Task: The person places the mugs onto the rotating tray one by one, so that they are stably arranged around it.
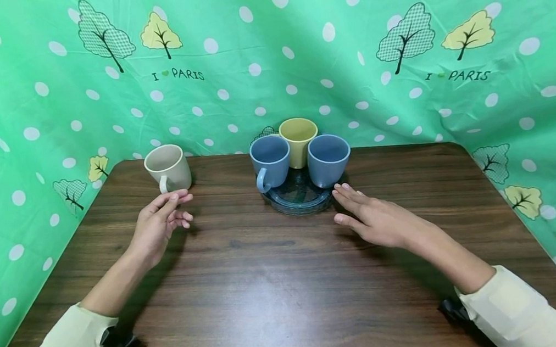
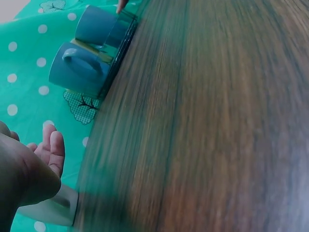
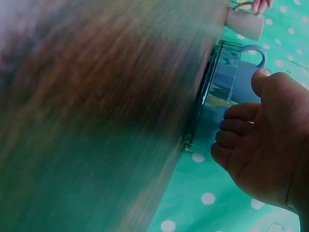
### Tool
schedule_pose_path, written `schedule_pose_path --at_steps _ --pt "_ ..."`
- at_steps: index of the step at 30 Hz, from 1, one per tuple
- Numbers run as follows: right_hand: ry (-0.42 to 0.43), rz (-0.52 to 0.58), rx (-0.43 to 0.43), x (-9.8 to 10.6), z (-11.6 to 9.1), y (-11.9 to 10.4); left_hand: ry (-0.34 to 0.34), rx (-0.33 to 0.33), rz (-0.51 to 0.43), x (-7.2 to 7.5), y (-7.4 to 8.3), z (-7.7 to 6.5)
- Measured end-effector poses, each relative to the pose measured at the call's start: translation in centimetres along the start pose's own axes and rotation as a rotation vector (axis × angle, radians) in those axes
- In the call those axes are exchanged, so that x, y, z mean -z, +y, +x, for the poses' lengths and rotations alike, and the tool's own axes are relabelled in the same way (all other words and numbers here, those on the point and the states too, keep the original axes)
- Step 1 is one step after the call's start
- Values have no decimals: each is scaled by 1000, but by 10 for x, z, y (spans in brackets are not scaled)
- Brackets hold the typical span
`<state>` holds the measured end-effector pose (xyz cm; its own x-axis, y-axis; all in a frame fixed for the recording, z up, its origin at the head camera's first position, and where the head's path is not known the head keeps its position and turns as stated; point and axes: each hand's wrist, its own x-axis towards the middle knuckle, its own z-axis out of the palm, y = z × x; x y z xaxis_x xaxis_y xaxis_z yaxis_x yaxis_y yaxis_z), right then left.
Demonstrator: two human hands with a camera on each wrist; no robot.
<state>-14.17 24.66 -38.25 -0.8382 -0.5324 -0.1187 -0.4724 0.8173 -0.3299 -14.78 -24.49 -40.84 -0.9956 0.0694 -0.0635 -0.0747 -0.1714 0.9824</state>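
Note:
A cream mug (image 1: pixel 172 169) stands at the table's back left, its handle facing the front. My left hand (image 1: pixel 156 225) is just in front of that handle, fingers loosely bent with nothing visible between them. At the back middle, a round glass tray (image 1: pixel 303 207) with a raised rim carries a blue mug with its handle forward (image 1: pixel 272 160), another blue mug (image 1: pixel 329 161) and a yellow mug (image 1: pixel 298 138) behind them. My right hand (image 1: pixel 381 219) has its fingers extended, fingertips right at the tray's right edge, below the right blue mug.
The brown wooden table (image 1: pixel 248 286) has rounded back corners. A green dotted cloth (image 1: pixel 227 51) with printed trees hangs directly behind it and along both sides, close to the mugs.

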Motion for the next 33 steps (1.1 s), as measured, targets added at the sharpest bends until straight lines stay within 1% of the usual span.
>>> schedule_pose_path --at_steps 11,19,25,33 --pt "7 -4 3 0 -1 1 20 -6 -9 15 0 0" --pt "13 4 13 1 0 3 50 19 -70 29 -1 0" --pt "7 5 8 1 -2 4 63 17 -78 34 1 2" --pt "13 2 8 -1 -2 3 116 27 -90 42 2 5"
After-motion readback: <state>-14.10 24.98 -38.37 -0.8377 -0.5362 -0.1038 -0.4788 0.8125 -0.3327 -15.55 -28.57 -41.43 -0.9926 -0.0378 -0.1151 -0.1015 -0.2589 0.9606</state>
